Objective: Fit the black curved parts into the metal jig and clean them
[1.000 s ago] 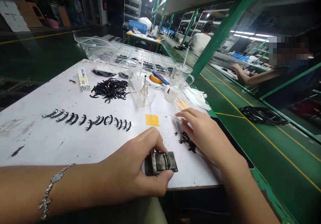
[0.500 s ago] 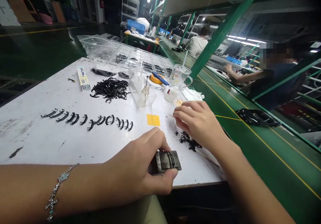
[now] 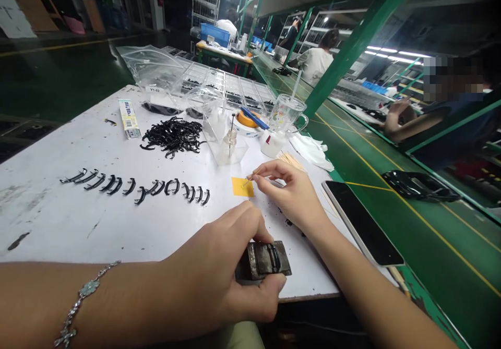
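Head view shows a white table [image 3: 58, 218] with two bare hands over its near edge. The left hand [image 3: 219, 271] is closed around a small dark metal block [image 3: 263, 260] and holds it down near the table's front edge. The thumb is on the near side of the block and the fingers curl over its far side. A thin black curved piece sits in the top of the block. A silver bracelet [image 3: 84, 299] hangs on the left wrist.

The right hand [image 3: 291, 195] is a little farther up the table. Its finger and thumb pinch a thin wooden stick [image 3: 250, 179]. The tip of the stick is over a small yellow square [image 3: 242, 187] that lies flat on the table.

A row of black curved parts [image 3: 133, 186] lies in a line to the left of the yellow square. Behind them is a pile of the same black parts [image 3: 172, 136]. A bunch of wooden sticks [image 3: 290, 159] lies just behind the right hand. A dark phone [image 3: 362, 224] lies to the right, at the table's edge. A clear cup [image 3: 287, 114] and a clear bag [image 3: 152, 72] stand farther back. Other people sit at benches far behind.
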Demonstrator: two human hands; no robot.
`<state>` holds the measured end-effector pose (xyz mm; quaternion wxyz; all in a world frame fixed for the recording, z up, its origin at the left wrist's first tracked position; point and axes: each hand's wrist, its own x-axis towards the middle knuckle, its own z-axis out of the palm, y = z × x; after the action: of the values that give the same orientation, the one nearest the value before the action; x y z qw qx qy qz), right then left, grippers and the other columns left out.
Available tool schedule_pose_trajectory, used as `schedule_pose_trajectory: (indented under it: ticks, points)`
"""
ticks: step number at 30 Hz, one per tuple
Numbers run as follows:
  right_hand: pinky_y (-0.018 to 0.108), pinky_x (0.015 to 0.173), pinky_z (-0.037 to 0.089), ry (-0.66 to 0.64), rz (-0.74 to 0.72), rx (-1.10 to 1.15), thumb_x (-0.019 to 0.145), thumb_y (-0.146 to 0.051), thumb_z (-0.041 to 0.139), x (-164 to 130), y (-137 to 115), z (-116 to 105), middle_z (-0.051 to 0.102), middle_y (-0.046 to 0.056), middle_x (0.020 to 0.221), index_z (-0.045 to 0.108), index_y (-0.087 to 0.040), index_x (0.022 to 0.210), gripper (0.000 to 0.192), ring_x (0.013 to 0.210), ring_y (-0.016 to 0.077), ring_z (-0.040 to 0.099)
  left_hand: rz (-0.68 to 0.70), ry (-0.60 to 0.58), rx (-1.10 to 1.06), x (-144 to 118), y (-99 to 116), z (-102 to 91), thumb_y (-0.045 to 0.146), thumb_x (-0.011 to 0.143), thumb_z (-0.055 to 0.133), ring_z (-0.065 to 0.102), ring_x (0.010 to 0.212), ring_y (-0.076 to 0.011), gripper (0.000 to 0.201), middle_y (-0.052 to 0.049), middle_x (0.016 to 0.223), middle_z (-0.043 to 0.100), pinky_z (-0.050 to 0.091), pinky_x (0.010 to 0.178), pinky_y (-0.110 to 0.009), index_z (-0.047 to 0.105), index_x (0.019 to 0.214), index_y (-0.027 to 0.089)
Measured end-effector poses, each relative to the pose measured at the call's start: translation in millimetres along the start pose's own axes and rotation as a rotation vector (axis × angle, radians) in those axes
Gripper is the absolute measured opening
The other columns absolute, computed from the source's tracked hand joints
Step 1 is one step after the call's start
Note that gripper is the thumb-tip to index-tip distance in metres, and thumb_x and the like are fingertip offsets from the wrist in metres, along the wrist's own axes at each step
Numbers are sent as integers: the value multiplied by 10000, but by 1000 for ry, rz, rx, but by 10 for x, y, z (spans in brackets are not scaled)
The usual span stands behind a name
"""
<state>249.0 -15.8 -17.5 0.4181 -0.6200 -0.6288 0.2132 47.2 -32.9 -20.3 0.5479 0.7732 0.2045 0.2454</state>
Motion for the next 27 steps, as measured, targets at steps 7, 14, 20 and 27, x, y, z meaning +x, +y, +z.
schedule_pose_trajectory:
  ticks: [7, 14, 20, 27]
  points:
    - [334, 810, 479, 15, -32, -69, 795, -175, 682, -23, -18, 4, 763, -6, 868, 703, -216, 827, 56, 847, 172, 694, 25, -1, 18, -1, -5, 2, 226, 780, 660, 439, 756, -141, 259, 14, 884, 468, 363, 662, -300, 443, 918, 206]
    - [352, 849, 495, 130, -44, 28, 816, -200, 685, -81, -102, -27, 750, 0, 862, 674, -212, 825, 18, 861, 177, 706, 24, -4, 17, -2, 5, -1, 230, 791, 657, 447, 779, -149, 241, 7, 889, 474, 372, 684, -306, 452, 915, 202]
    - [289, 837, 543, 174, -63, 348, 894, -189, 680, -267, -273, -119, 772, -8, 862, 631, -224, 885, 61, 859, 143, 723, 11, -12, 15, -13, -8, -6, 249, 800, 661, 462, 808, -154, 250, -1, 927, 487, 390, 714, -314, 448, 922, 206]
    - [238, 801, 565, 374, -170, 577, 937, -135, 621, -809, -494, 6, 758, -27, 836, 647, -228, 961, 100, 816, 108, 708, -2, -11, 11, -12, 4, -10, 257, 806, 652, 486, 816, -153, 232, 0, 919, 508, 387, 689, -295, 458, 922, 205]
